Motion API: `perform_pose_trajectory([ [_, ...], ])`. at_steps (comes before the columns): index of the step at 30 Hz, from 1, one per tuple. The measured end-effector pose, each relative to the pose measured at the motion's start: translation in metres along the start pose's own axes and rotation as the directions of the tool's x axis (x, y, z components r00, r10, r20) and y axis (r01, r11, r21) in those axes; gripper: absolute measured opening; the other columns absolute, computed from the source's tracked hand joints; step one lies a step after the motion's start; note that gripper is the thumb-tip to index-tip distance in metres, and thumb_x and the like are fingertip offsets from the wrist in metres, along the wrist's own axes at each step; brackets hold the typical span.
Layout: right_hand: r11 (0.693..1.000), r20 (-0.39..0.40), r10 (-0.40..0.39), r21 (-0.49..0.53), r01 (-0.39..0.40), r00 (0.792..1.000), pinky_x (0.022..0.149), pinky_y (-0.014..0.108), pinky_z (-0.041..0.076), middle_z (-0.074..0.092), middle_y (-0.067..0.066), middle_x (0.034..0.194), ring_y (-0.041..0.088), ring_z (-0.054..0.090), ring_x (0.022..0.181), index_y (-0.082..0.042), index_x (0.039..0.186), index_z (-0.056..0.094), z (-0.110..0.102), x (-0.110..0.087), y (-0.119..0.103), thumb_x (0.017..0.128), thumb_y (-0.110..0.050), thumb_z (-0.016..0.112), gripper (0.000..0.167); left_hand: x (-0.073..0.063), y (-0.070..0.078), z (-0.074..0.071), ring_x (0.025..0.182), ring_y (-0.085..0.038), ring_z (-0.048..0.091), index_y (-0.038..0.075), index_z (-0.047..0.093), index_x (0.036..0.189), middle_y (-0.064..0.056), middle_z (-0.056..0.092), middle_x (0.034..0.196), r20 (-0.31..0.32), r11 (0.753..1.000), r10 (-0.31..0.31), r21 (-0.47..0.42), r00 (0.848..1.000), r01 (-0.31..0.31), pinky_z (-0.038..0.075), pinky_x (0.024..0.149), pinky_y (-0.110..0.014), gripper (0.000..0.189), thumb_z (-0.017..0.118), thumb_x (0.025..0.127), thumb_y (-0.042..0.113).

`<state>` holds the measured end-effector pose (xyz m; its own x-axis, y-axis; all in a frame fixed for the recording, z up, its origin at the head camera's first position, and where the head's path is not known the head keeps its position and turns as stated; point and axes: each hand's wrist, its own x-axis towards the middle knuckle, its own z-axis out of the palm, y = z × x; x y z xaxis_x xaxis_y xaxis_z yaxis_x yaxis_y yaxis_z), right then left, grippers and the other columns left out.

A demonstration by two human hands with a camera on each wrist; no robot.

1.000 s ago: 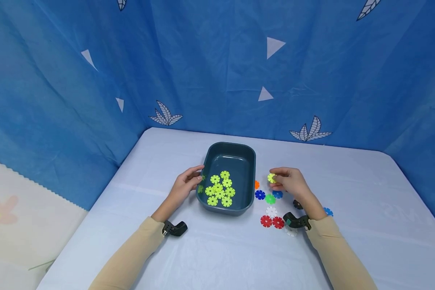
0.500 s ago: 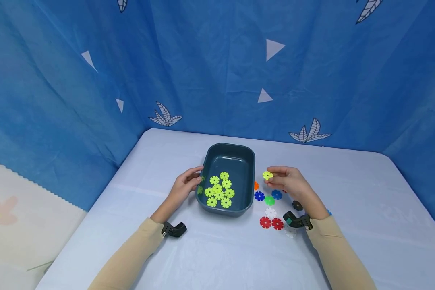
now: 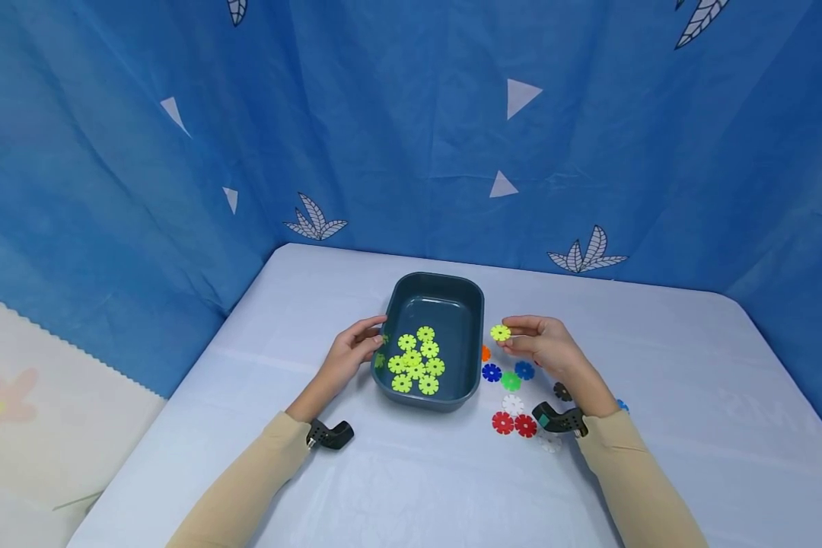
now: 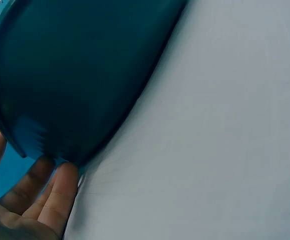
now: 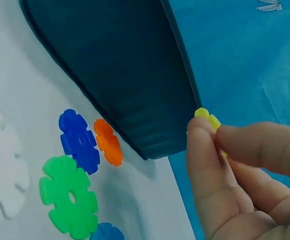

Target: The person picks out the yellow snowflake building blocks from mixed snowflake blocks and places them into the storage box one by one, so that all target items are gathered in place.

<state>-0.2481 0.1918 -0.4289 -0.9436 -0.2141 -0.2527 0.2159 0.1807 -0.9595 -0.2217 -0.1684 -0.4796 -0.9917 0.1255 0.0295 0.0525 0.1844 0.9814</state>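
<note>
My right hand (image 3: 548, 346) pinches a yellow snowflake disc (image 3: 500, 332) between thumb and fingertips, off the right side of a dark teal plastic tub (image 3: 436, 406). In the right wrist view only the edge of this yellow disc (image 5: 201, 113) shows above the fingers. On the tub's other side, my left hand (image 3: 351, 348) rests with its fingertips against the outer wall and rim. Those fingers (image 4: 60, 197) look fairly straight in the left wrist view. Several yellow discs (image 3: 428, 384) lie inside the tub at its near end, some overlapping.
Loose discs lie on the white-covered table right of the tub: orange (image 3: 485, 353), dark blue (image 3: 492, 372), green (image 3: 511, 381), lighter blue (image 3: 524, 371), white (image 3: 512, 404), red (image 3: 503, 423) and black (image 3: 562, 391). A blue curtain (image 3: 425, 137) hangs behind the table.
My right hand has shifted slightly left with the yellow disc, bringing it nearer the tub; the disc now shows more at the fingertips. My left hand has stayed at the tub's side.
</note>
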Motion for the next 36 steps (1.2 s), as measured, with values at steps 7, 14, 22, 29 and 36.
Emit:
perform_pose_trajectory([
  [7, 0.989, -0.004, -0.027, -0.143, 0.026, 1.000, 0.086, 0.026, 0.060, 0.062, 0.028, 0.133, 0.012, 0.074, 0.095, 0.009, 0.141, 0.052, 0.006, 0.006, 0.010, 0.100, -0.010, 0.064, 0.046, -0.001, -0.001, 0.000, 0.123, -0.028, 0.061, 0.011, 0.055, 0.146, -0.020, 0.059, 0.141, -0.001, 1.000, 0.020, 0.012, 1.000, -0.020, 0.059, 0.089, -0.026, 0.042, 0.056, 0.104, 0.016],
  [14, 0.920, -0.097, -0.057, -0.392, 0.015, 0.994, 0.083, 0.032, 0.062, 0.070, 0.024, 0.116, 0.022, 0.074, 0.091, 0.004, 0.132, 0.061, 0.018, 0.013, 0.014, 0.099, -0.015, 0.065, 0.038, 0.000, 0.000, -0.001, 0.119, -0.024, 0.063, 0.013, 0.055, 0.146, -0.020, 0.060, 0.139, -0.011, 1.000, 0.003, 0.006, 1.000, -0.002, 0.059, 0.088, -0.024, 0.043, 0.057, 0.103, 0.017],
  [22, 0.805, -0.073, -0.129, -0.591, 0.061, 0.989, 0.081, 0.033, 0.060, 0.071, 0.018, 0.108, 0.027, 0.063, 0.095, 0.002, 0.127, 0.068, 0.025, 0.019, 0.014, 0.092, -0.008, 0.069, 0.036, 0.000, -0.002, 0.001, 0.123, -0.029, 0.061, 0.014, 0.055, 0.146, -0.018, 0.060, 0.140, -0.003, 1.000, -0.004, 0.013, 1.000, 0.004, 0.058, 0.087, -0.023, 0.042, 0.056, 0.104, 0.018],
  [29, 0.738, -0.054, -0.111, -0.673, 0.046, 0.992, 0.068, 0.028, 0.048, 0.063, 0.011, 0.090, 0.024, 0.055, 0.083, 0.001, 0.124, 0.070, 0.030, 0.026, 0.013, 0.089, -0.009, 0.071, 0.036, 0.001, -0.002, 0.002, 0.125, -0.030, 0.060, 0.014, 0.055, 0.146, -0.018, 0.060, 0.141, -0.004, 1.000, 0.008, 0.016, 1.000, -0.008, 0.060, 0.089, -0.028, 0.042, 0.057, 0.104, 0.018],
  [36, 0.762, -0.069, -0.100, -0.647, 0.032, 0.993, 0.071, 0.029, 0.051, 0.062, 0.011, 0.092, 0.024, 0.055, 0.084, -0.002, 0.109, 0.067, 0.032, 0.029, 0.013, 0.086, -0.009, 0.078, 0.027, 0.001, -0.003, 0.000, 0.125, -0.031, 0.060, 0.014, 0.055, 0.146, -0.018, 0.060, 0.141, -0.001, 1.000, 0.004, 0.013, 1.000, -0.004, 0.060, 0.090, -0.028, 0.042, 0.057, 0.104, 0.019],
])
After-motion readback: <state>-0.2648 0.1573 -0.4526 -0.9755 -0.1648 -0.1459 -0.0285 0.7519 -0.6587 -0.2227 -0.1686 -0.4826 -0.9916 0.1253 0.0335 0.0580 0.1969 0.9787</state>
